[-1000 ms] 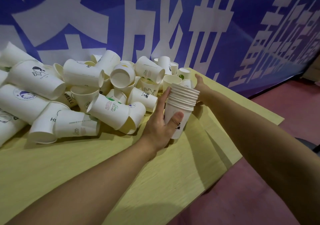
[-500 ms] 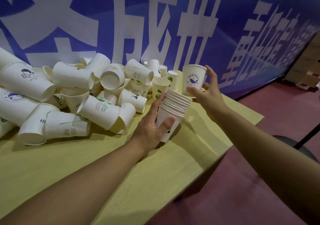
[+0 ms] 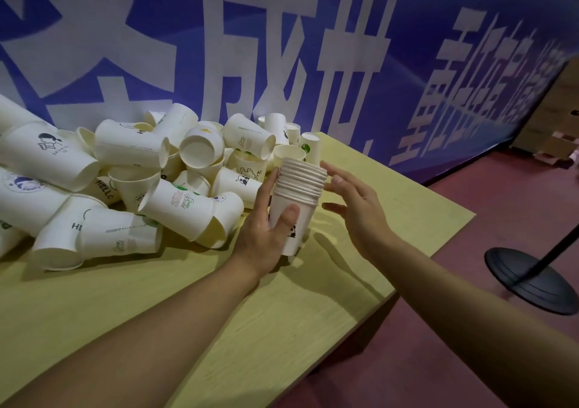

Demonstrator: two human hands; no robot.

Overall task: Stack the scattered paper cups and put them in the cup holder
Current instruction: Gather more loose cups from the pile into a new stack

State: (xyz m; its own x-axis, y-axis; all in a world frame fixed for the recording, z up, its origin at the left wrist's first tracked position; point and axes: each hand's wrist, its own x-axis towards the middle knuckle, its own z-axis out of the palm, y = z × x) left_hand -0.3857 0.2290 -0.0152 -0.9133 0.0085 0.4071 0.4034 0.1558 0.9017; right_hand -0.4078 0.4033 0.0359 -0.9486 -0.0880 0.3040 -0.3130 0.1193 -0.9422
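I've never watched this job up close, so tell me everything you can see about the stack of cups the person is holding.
The stack of cups is a nest of white paper cups, their rolled rims bunched in close rings near the top. The outermost cup carries a small black print low on its side. It stands nearly upright, leaning slightly, over the yellow table at the right edge of the cup pile. The left hand grips it, thumb across the front. The right hand is open beside the rims, fingertips about touching them.

Single head-worn wide-angle view, looking forward and down over the right front corner of the tabletop (image 3: 329, 307), close above both forearms; blue banner (image 3: 313, 31) behind the far edge, floor (image 3: 470, 360) at right.
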